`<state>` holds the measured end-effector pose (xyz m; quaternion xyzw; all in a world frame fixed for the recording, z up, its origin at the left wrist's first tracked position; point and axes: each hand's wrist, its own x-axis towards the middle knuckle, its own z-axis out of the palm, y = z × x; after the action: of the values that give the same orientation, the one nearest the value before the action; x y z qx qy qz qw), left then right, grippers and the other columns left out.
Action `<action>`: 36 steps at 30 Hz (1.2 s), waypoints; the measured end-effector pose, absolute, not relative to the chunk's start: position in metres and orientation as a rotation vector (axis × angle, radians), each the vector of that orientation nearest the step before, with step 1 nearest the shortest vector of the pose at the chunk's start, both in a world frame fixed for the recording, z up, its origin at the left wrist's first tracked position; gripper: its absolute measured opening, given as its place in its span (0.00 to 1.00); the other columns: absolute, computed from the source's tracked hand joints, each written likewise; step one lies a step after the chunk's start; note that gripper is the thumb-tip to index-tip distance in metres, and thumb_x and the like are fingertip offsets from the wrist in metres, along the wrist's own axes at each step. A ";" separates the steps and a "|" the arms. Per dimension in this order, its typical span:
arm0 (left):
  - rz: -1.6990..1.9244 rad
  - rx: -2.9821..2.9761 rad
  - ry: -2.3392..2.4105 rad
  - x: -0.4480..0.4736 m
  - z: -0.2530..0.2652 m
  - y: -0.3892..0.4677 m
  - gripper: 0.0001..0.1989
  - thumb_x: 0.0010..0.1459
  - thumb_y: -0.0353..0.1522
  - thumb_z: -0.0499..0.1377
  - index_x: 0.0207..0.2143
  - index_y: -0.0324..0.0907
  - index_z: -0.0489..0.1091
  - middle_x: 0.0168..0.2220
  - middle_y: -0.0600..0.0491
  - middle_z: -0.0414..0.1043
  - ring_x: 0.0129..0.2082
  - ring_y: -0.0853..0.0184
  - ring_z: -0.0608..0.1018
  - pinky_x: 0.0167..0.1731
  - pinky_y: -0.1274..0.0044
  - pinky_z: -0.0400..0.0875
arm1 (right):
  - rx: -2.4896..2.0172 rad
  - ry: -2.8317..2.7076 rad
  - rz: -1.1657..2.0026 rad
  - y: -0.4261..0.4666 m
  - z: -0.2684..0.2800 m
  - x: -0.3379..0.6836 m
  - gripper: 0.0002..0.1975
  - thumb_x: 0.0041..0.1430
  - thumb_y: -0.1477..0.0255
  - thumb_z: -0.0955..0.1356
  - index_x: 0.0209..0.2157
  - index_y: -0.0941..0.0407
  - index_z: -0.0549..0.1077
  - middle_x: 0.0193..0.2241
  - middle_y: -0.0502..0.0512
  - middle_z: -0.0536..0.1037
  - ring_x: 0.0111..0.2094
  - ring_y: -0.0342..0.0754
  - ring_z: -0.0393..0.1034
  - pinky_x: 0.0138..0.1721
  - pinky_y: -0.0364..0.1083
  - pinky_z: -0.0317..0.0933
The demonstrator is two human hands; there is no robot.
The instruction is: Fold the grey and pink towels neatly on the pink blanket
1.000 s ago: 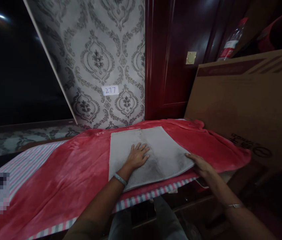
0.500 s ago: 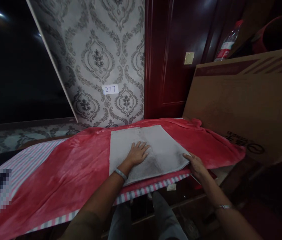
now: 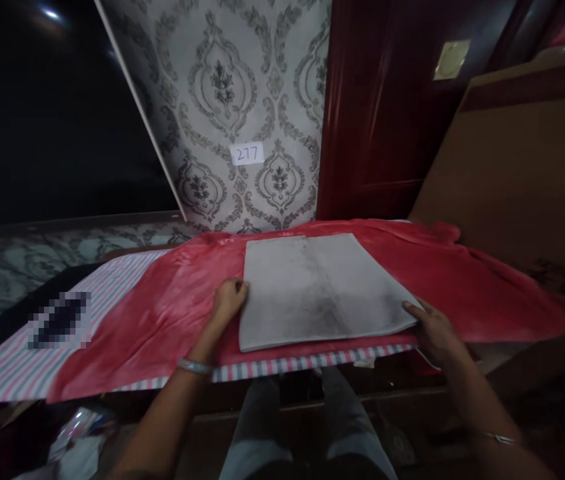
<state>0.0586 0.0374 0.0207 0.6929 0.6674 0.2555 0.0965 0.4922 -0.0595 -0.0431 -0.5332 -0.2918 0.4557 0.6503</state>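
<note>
A folded grey cloth with darker smudges lies flat on a red fleece blanket. My left hand is closed at the cloth's left edge, its fingertips pinching the border. At the front right corner, my right hand grips the cloth with the thumb on top and the fingers underneath, out of sight. Beneath the blanket, a striped sheet shows on the left and along the front edge.
A large dark screen stands at the back left. Behind the blanket are a patterned wall with a paper label and a dark red door. To the right leans a big cardboard box. A crinkled plastic bag lies low on the left.
My left hand has left the middle of the cloth, where it lay flat, and now grips the left edge. My right hand keeps its hold on the corner. The view has shifted.
</note>
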 end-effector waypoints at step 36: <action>0.585 1.810 2.129 0.073 0.026 0.082 0.21 0.63 0.43 0.54 0.24 0.39 0.75 0.24 0.46 0.75 0.30 0.59 0.79 0.27 0.75 0.64 | -1.376 -0.694 0.889 -0.058 -0.051 0.497 0.23 0.41 0.62 0.73 0.42 0.51 0.75 0.40 0.57 0.82 0.46 0.60 0.77 0.45 0.55 0.74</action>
<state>0.0727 0.0824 0.0264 0.6274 0.7381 0.2028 0.1430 0.4965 -0.0583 -0.0512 -0.6008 -0.3032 0.3879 0.6298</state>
